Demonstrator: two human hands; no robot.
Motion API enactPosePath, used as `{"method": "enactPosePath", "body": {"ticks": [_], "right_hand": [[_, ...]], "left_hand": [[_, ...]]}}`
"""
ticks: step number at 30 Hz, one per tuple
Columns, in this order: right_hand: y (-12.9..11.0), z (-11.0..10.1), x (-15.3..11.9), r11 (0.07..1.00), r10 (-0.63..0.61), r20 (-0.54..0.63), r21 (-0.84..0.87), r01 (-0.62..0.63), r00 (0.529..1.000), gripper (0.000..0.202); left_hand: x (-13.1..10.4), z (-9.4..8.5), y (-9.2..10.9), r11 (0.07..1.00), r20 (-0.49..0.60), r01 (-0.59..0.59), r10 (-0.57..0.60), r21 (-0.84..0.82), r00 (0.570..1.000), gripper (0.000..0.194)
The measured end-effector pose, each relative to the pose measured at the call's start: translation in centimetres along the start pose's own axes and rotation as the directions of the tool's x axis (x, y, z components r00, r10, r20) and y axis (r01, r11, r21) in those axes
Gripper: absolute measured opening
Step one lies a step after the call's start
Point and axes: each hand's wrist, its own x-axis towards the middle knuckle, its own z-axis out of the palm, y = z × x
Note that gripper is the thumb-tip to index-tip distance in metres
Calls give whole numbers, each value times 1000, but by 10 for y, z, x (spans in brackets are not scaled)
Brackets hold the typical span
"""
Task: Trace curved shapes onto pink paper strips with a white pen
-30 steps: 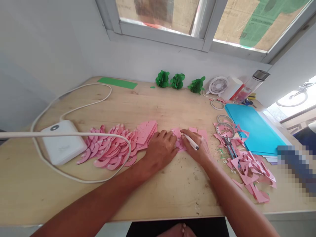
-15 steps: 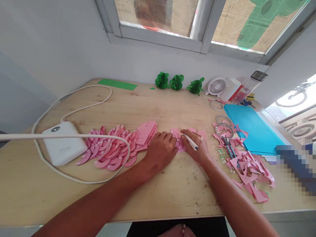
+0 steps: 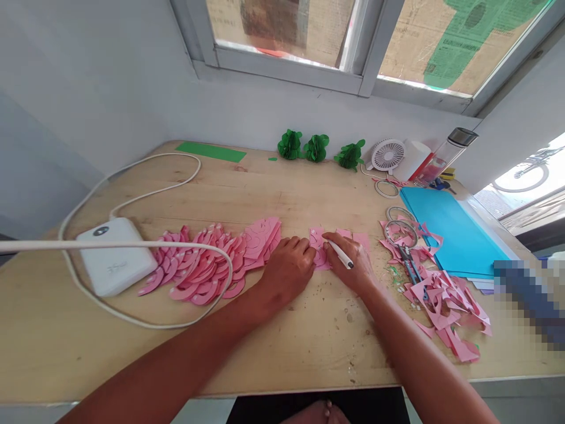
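A white pen point(image 3: 341, 254) is gripped in my right hand point(image 3: 355, 268), its upper end slanting back toward me over the fingers. Under the fingers lies a small piece of pink paper point(image 3: 316, 237) with curved lines drawn on it. My left hand point(image 3: 289, 265) rests at the paper's left edge, fingers curled together, the fingertips pinning it; the thumb side is partly hidden. Beside the left hand are stacked pink sheets point(image 3: 262, 235) marked with curves. Further left spreads a heap of curved pink cutouts point(image 3: 203, 265). More pink paper point(image 3: 362, 239) shows just behind my right hand.
Scissors point(image 3: 410, 265) lie among pink scraps point(image 3: 454, 309) at the right, near tape rolls point(image 3: 401, 234) and blue sheets point(image 3: 454, 235). A white power bank point(image 3: 115, 259) with a looping cable point(image 3: 132, 321) is at left. Green paper shapes point(image 3: 315, 147), a fan point(image 3: 388, 154) and a bottle point(image 3: 448, 156) stand behind.
The pink paper between my hands has shifted slightly right and turned a little. My left fingers have curled in slightly; the right hand still grips the pen in nearly the same place.
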Motion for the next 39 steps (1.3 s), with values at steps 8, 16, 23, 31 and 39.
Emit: {"method": "enactPosePath", "body": {"ticks": [8, 16, 23, 31, 39], "right_hand": [[2, 2, 0, 1000, -7, -8, -1, 7, 1000, 28], [-2, -2, -1, 1000, -20, 1, -18, 20, 1000, 29], [-8, -6, -2, 1000, -14, 4, 17, 13, 1000, 30], [-4, -4, -2, 1000, -30, -15, -2, 30, 999, 30], [-2, -3, -2, 999, -27, -14, -16, 27, 1000, 30]], "left_hand": [[0, 3, -1, 1000, -14, -19, 18, -19, 1000, 14], [0, 6, -2, 999, -17, -13, 13, -35, 1000, 9], [0, 6, -3, 999, 5, -10, 11, -38, 1000, 7], [0, 5, -3, 992, -2, 19, -19, -125, 1000, 8], [0, 4, -6, 979, -21, 79, -84, -186, 996, 12]]}}
